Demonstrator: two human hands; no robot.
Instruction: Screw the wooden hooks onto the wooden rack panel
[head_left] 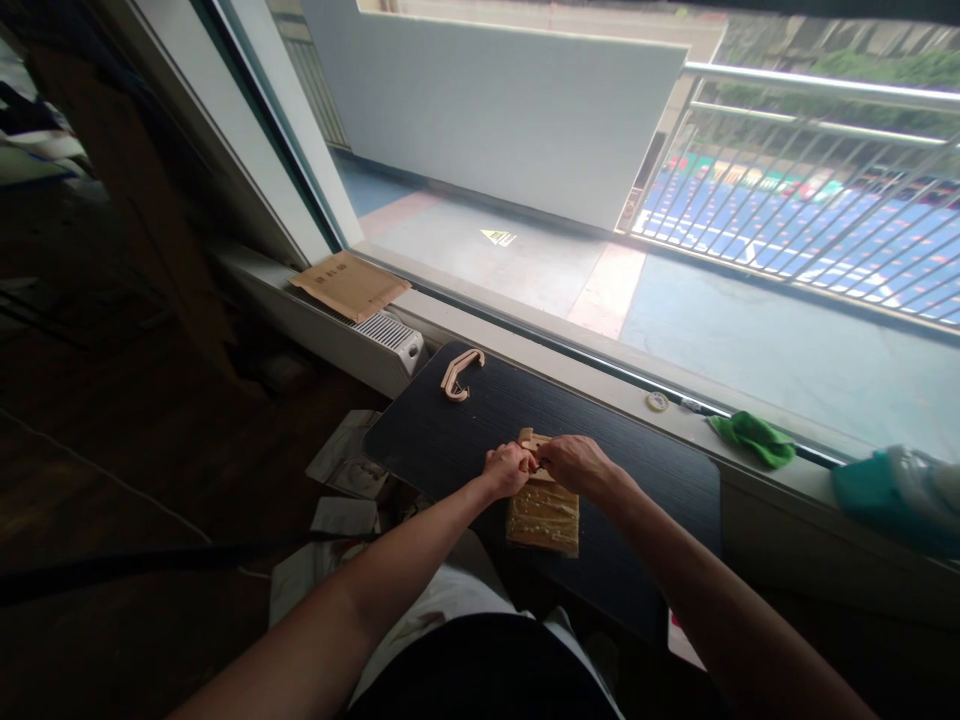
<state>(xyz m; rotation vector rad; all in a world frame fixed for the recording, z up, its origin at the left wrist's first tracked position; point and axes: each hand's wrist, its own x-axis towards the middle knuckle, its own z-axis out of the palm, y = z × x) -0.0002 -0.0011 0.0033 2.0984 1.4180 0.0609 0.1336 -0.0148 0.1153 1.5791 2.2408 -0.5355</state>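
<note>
My left hand (pixel 507 470) is closed on a small pale wooden piece (pixel 529 441), part of which shows above its fingers. Right beside it, my right hand (pixel 579 465) has its fingers bent in a pinch at the same spot; what lies between them is too small to make out. Beneath both hands is a block-shaped bundle (pixel 544 518) with a yellowish, shiny, creased surface, resting on the dark table (pixel 637 490). Toward the table's far left corner lies a pale, curved, hook-like wooden piece (pixel 459 376), apart from both hands.
A window sill runs behind the table, with a tape roll (pixel 657 401), a green cloth (pixel 752 439) and a teal container (pixel 877 490). A brown cardboard envelope (pixel 351 283) lies on the white radiator (pixel 394 340). Papers (pixel 349 455) are on the left below the table.
</note>
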